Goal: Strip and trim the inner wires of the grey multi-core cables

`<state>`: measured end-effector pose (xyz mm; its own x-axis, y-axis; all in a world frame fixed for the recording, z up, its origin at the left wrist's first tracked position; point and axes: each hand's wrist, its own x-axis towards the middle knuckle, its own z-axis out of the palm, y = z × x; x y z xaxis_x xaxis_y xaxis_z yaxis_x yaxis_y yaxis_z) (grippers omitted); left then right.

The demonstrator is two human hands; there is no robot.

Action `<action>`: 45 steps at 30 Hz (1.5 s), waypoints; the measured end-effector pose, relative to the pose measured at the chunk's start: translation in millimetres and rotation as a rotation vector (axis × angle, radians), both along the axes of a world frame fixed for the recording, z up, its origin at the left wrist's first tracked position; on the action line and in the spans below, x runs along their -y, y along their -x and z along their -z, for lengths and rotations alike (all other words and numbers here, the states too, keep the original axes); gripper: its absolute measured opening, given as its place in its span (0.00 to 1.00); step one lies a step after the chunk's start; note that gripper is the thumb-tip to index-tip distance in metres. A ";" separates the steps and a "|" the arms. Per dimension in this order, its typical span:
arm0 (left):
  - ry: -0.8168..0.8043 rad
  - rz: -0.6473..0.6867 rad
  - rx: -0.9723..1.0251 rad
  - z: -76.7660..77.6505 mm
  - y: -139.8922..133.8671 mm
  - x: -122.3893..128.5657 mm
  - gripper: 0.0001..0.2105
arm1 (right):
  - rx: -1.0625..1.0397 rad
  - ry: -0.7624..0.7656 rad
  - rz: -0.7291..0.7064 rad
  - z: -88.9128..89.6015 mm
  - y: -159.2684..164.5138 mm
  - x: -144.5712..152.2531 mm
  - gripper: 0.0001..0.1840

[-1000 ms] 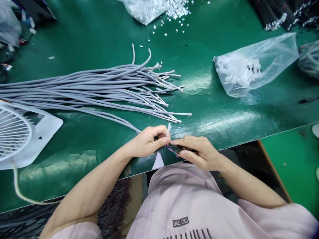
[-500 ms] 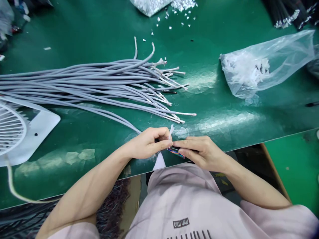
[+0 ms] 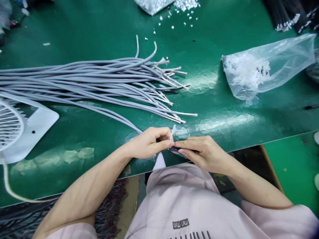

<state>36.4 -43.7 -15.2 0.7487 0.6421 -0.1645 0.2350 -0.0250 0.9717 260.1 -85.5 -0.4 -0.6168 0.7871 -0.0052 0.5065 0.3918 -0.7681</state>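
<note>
Near the front edge of the table, my left hand (image 3: 152,142) is closed around the end of a grey cable (image 3: 124,121) that runs in from the left. A whitish strip (image 3: 173,130) sticks up at its fingertips. Thin coloured wires (image 3: 177,152) come out of the cable end toward my right hand (image 3: 204,151), whose thumb and fingers close on them. The fingertips of both hands meet, hiding the exact grip. Behind my hands lies a bundle of grey cables (image 3: 99,79), their stripped ends whitish and pointing right.
A clear plastic bag (image 3: 286,59) with white bits lies at the right. Small silvery pieces (image 3: 185,4) are scattered at the back beside another bag (image 3: 152,5). Black cables (image 3: 284,15) lie in the far right corner. A white fan (image 3: 37,122) stands at the left with its cord (image 3: 8,186).
The view has shifted slightly. Both hands stay together at the cable end in almost the same pose, and the bundle has not visibly moved.
</note>
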 end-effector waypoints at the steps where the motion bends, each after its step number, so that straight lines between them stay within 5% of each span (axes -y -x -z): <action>1: -0.003 0.002 -0.004 -0.1 -0.2 -0.1 0.12 | 0.011 0.006 0.000 -0.9 0.4 -0.3 0.16; 38: 0.111 0.010 0.044 1.3 -0.6 1.2 0.12 | 0.016 0.173 -0.067 -11.6 15.8 -12.1 0.12; 45: 0.197 -0.105 0.083 0.5 -2.7 2.2 0.14 | -0.014 0.107 0.004 -11.7 1.2 -17.3 0.12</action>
